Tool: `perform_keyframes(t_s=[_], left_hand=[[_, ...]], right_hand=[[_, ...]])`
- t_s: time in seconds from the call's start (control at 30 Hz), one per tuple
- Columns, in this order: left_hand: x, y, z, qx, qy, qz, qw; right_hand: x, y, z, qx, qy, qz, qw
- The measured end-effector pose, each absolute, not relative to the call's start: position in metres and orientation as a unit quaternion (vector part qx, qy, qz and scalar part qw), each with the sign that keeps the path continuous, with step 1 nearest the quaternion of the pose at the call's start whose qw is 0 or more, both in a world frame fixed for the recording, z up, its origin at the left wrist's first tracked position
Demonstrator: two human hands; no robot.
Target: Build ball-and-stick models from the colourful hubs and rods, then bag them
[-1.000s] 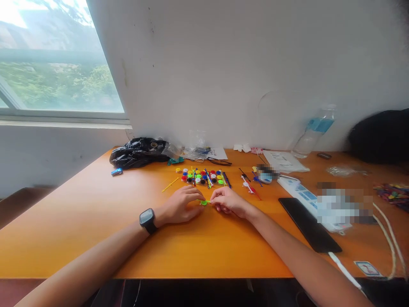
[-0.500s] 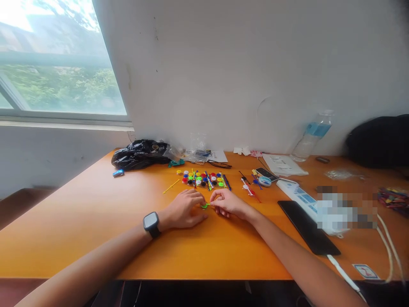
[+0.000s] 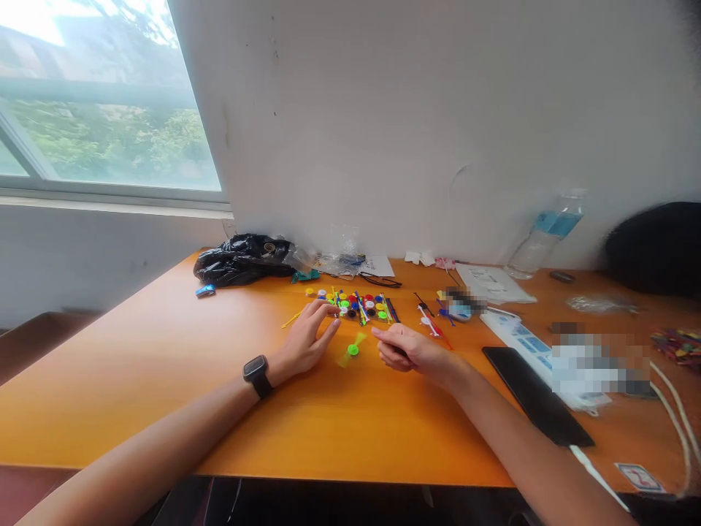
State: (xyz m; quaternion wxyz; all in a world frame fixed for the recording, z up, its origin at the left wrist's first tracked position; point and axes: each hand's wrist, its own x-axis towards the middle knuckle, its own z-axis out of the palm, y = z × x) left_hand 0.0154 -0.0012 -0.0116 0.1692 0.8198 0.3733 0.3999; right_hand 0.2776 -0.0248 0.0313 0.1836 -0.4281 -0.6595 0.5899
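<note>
A small green spinner (image 3: 353, 350) stands on the table between my hands, its yellow-green arm smeared by spinning. Neither hand touches it. My left hand (image 3: 307, 337), with a black watch (image 3: 257, 375) on the wrist, is to its left with fingers stretched out and nothing held. To the right is my right hand (image 3: 406, 347), its fingers curled in and the thumb laid along the index finger, with nothing seen in it. Just beyond my left fingertips sit several coloured round caps (image 3: 353, 310) in rows, with thin coloured plastic sticks (image 3: 389, 311) among them.
A black plastic bag (image 3: 241, 259) lies at the back left, near a small blue packet (image 3: 205, 291). On the right are a black phone (image 3: 534, 391) with a white cable, a white power strip (image 3: 520, 342), and a clear bottle (image 3: 542, 234) by the wall.
Both hands have let go of the green spinner and moved apart, the left one left and forward, the right one slightly right. The spinner now turns by itself. The camera view has shifted slightly.
</note>
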Motion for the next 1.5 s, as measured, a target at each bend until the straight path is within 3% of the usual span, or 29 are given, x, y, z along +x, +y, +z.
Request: perform_keyframes(t_s=[0.17, 0.53, 0.7, 0.97, 1.5], left_hand=[[0.012, 0.005, -0.015, 0.82, 0.39, 0.399, 0.13], [-0.03, 0.046, -0.022, 0.788, 0.527, 0.316, 0.04], [-0.033, 0.046, -0.018, 0.784, 0.593, 0.184, -0.032], [-0.038, 0.044, -0.022, 0.808, 0.58, 0.09, -0.042], [-0.047, 0.056, -0.016, 0.765, 0.631, 0.128, 0.003]], right_hand=[[0.281, -0.015, 0.024, -0.437, -0.626, 0.578, 0.288], [0.282, -0.002, 0.005, -0.505, -0.588, 0.505, 0.379], [0.281, -0.001, 0.002, -0.505, -0.591, 0.509, 0.37], [0.274, -0.001, -0.004, -0.494, -0.614, 0.495, 0.365], [0.276, 0.003, -0.015, -0.47, -0.658, 0.46, 0.366]])
